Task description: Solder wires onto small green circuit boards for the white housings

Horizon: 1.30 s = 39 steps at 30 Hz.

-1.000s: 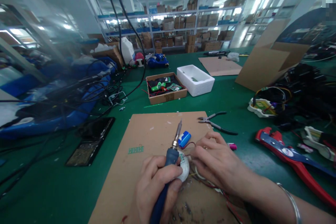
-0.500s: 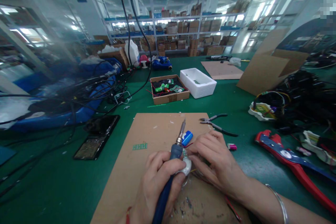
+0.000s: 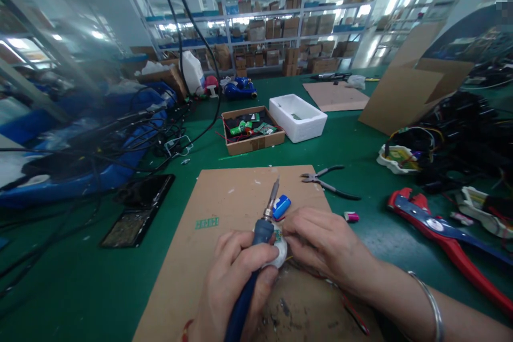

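My left hand (image 3: 232,278) is shut around the blue grip of a soldering iron (image 3: 262,232), whose metal tip points up and away from me. My right hand (image 3: 324,243) pinches a white rounded piece (image 3: 280,253) close to the iron's grip. A small green circuit board (image 3: 277,235) with thin wires sits on that piece, partly hidden by my fingers. Just beyond them, a blue cylindrical battery (image 3: 281,207) lies on a cardboard sheet (image 3: 240,192). A metal bangle (image 3: 430,299) circles my right wrist.
Small pliers (image 3: 328,181) lie beyond the cardboard on the green mat. Further off are a cardboard tray of green parts (image 3: 252,131) and a white foam box (image 3: 297,117). A large red-handled tool (image 3: 444,240) lies right; black cables and a dark tablet (image 3: 138,208) lie left.
The whole view has shifted slightly with my head. My right fingers have closed in toward the white piece, and the soldering iron stays beside it in my left hand.
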Tool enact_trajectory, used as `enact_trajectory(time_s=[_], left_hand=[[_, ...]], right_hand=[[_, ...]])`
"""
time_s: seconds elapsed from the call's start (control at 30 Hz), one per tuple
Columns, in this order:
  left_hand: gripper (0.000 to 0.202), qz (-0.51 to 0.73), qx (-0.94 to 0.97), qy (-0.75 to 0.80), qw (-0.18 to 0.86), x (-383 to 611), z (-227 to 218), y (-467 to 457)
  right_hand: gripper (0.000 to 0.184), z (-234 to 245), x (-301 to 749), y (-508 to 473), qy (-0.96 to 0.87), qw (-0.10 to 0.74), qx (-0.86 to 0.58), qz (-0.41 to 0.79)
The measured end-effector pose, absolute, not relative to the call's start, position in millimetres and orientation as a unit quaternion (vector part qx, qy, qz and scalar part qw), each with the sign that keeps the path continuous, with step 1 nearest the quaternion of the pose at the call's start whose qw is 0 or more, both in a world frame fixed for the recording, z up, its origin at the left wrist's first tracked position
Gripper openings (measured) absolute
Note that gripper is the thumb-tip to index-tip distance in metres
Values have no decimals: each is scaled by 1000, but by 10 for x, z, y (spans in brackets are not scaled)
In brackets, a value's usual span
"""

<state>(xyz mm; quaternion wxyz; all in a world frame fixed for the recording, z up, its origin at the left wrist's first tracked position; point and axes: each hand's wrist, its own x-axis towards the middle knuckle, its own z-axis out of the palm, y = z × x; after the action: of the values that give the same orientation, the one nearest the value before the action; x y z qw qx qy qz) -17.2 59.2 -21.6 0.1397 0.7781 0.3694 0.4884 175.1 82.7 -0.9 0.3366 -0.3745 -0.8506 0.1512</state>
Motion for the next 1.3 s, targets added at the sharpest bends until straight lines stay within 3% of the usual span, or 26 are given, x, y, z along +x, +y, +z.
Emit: enact_trajectory(time_s=[0.8, 1.07, 1.3], left_hand=[[15, 494, 781, 353, 145, -154, -195, 599], [13, 489, 781, 363, 139, -150, -168, 587], [14, 498, 779, 357, 132, -136, -199, 603]], right_hand=[[12, -48, 1772, 817, -853, 340, -370, 137], [13, -8, 1767, 806, -842, 340, -378, 180], [17, -17, 1769, 808, -855, 326, -378, 137]])
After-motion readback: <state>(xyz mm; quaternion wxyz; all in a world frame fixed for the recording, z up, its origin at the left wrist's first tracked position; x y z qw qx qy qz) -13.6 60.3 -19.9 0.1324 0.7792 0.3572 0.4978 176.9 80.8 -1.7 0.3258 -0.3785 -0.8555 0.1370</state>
